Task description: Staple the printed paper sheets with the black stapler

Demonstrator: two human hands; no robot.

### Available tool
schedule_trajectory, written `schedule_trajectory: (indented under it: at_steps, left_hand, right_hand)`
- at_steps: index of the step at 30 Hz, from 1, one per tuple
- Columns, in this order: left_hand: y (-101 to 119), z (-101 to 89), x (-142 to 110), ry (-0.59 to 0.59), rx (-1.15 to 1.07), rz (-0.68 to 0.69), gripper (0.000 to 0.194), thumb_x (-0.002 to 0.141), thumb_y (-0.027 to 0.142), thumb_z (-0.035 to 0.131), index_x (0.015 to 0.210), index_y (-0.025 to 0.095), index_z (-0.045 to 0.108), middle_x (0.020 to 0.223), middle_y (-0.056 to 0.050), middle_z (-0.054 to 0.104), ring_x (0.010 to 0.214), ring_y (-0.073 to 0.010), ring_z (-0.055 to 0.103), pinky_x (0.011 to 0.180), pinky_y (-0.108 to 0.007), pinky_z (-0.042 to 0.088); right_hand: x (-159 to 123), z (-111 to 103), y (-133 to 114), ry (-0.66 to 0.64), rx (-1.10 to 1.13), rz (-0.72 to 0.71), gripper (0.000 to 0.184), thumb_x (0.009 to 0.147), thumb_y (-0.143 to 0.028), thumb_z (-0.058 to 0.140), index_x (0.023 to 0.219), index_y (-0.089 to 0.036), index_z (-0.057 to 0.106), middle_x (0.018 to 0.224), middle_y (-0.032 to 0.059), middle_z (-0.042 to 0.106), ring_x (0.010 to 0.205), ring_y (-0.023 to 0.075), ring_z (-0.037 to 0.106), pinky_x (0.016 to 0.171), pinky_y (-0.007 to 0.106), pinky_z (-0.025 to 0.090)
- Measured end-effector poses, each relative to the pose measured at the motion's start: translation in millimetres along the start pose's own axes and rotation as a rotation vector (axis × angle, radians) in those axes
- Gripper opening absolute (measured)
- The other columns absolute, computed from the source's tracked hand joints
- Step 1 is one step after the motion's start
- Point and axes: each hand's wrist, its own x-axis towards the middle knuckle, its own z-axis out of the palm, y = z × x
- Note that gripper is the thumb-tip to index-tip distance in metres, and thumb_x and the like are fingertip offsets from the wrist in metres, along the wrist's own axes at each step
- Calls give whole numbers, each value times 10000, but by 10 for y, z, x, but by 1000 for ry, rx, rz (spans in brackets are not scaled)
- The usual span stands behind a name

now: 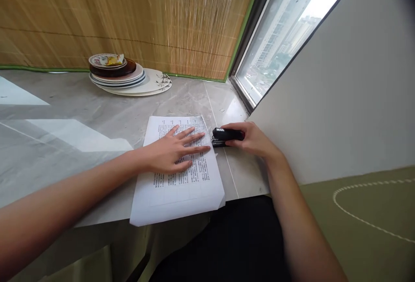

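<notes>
A stack of printed paper sheets [181,189] lies on the grey marble ledge [65,109], its near corner hanging over the front edge. My left hand [173,152] rests flat on the sheets with fingers spread. My right hand [254,139] grips a black stapler [227,135] at the paper's right edge, its jaw pointing at the sheets near the upper right corner.
A pile of plates [125,76] stands at the back of the ledge against a bamboo blind [145,18]. A window [282,31] is at the back right, a white wall [350,100] to the right. Green flooring [366,221] lies below.
</notes>
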Motion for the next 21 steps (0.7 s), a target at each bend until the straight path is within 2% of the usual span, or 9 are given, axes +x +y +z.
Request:
schedule_trajectory:
  at_steps: [4,7,13,17,21]
  left_hand:
    - [38,-16,-14,26,-14,-4,645,1000,482,579,1628,513,436,1772,26,324,1610,-440,318,1278,-702,231]
    - [46,-13,-12,11,-19,-20,653,991,476,587,1627,504,443,1768,24,333,1617,-436,302,1278,-711,220]
    - [30,-3,-16,76,-67,-6,617,970,485,636,1575,522,516,1737,39,396,1588,-451,364,1269,-695,274]
    - [35,-11,-15,40,-48,-11,641,982,485,611,1610,497,477,1751,17,371,1600,-454,335,1261,-710,265]
    - [41,-23,-11,45,-78,-23,634,972,500,631,1592,498,503,1736,20,400,1592,-455,352,1264,-698,272]
  right_hand:
    - [18,39,-98,-3,-40,-41,429,898,-315,782,1327,-334,776,1275,25,794,1179,286,747,1052,462,599]
    - [26,70,-164,9,-59,-64,397,948,-325,725,1342,-331,770,1251,26,799,1144,272,748,1042,453,596]
    - [41,114,-230,-7,-144,-81,361,954,-293,702,1301,-336,791,1144,18,811,1023,245,750,952,409,600]
    - [50,139,-243,-18,-189,-88,364,960,-268,687,1301,-342,791,1124,22,809,1010,248,741,921,410,585]
    - [56,156,-247,-29,-190,-92,374,963,-268,680,1313,-344,785,1113,26,805,1007,247,731,902,407,576]
